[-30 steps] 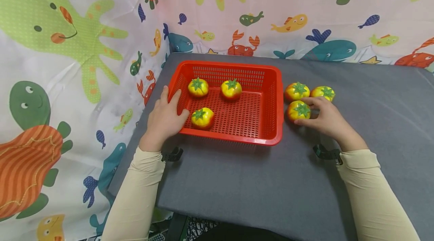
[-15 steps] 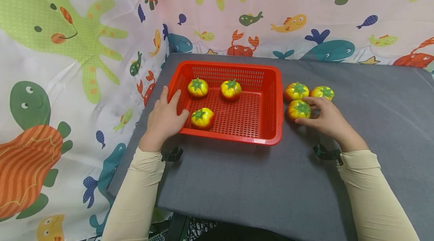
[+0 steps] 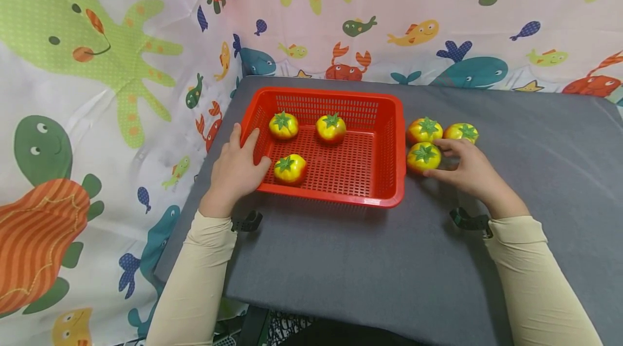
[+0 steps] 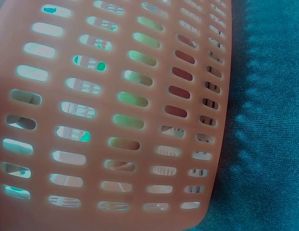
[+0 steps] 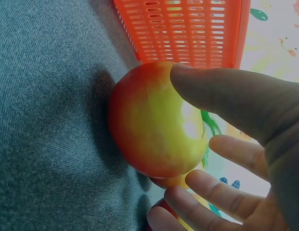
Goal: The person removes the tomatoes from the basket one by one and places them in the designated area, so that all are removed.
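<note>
A red plastic basket (image 3: pixel 357 198) with slotted walls sits on the grey cloth, with 3 yellow-and-red toy tomatoes inside, one being the front-left tomato (image 3: pixel 290 169). My left hand (image 3: pixel 236 170) holds its left rim, thumb over the inside; the left wrist view shows only the slotted basket wall (image 4: pixel 98 118). To the right of the basket lie 3 more tomatoes. My right hand (image 3: pixel 462 168) is beside the nearest tomato (image 3: pixel 424 157), its fingers spread. In the right wrist view the thumb overlaps this tomato (image 5: pixel 154 120); the other fingers do not curl round it.
Behind the nearest tomato are a second tomato (image 3: pixel 424 130) and a third tomato (image 3: pixel 462 132), partly behind my fingers. A sea-animal printed curtain (image 3: pixel 311 27) borders the table (image 3: pixel 340 259) at the back and left.
The nearest tomato has shifted slightly left toward the basket, leaving more gap to my right palm. My left hand and the basket hold still.
</note>
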Tool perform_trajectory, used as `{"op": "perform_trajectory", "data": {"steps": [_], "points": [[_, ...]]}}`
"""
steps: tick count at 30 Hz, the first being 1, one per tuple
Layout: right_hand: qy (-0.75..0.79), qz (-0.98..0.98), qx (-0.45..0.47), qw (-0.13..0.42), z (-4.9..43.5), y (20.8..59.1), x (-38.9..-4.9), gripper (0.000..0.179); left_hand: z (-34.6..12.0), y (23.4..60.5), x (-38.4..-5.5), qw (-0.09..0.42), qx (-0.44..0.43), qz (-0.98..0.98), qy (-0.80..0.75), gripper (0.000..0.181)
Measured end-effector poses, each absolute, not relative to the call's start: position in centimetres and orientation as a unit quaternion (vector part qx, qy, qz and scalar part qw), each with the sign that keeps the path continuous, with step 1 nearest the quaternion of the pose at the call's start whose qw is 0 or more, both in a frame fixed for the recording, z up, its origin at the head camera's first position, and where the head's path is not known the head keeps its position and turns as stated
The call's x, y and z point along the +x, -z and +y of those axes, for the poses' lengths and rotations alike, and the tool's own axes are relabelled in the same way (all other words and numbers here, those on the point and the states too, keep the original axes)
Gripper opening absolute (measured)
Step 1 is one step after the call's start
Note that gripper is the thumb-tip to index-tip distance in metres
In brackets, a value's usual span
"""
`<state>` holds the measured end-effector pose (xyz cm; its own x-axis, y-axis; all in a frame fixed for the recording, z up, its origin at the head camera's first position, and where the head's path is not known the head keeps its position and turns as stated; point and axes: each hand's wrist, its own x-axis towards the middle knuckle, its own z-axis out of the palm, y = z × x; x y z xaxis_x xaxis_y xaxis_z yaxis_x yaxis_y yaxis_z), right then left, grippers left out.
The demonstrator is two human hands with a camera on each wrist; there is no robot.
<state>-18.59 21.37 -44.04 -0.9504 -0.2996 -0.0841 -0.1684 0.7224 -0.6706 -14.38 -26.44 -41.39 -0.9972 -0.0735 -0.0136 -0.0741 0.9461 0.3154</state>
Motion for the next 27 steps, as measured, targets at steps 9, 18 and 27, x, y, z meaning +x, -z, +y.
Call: {"op": "perform_trajectory", "data": {"steps": [9,18,27], "points": [[0.347,0.925,-0.125,0.091,21.2,43.7,-18.5,0.080,-26.5,41.5,-14.5,-0.003,-0.037,0.986,-0.161,0.078],[0.340,0.928,-0.125,0.084,21.0,42.9,-18.5,0.078,-26.5,41.4,-14.5,0.003,-0.037,0.986,-0.161,0.077],[0.334,0.932,-0.121,0.073,20.4,41.6,-18.7,0.079,-26.4,41.4,-14.5,0.007,-0.042,0.986,-0.163,0.079]]}}
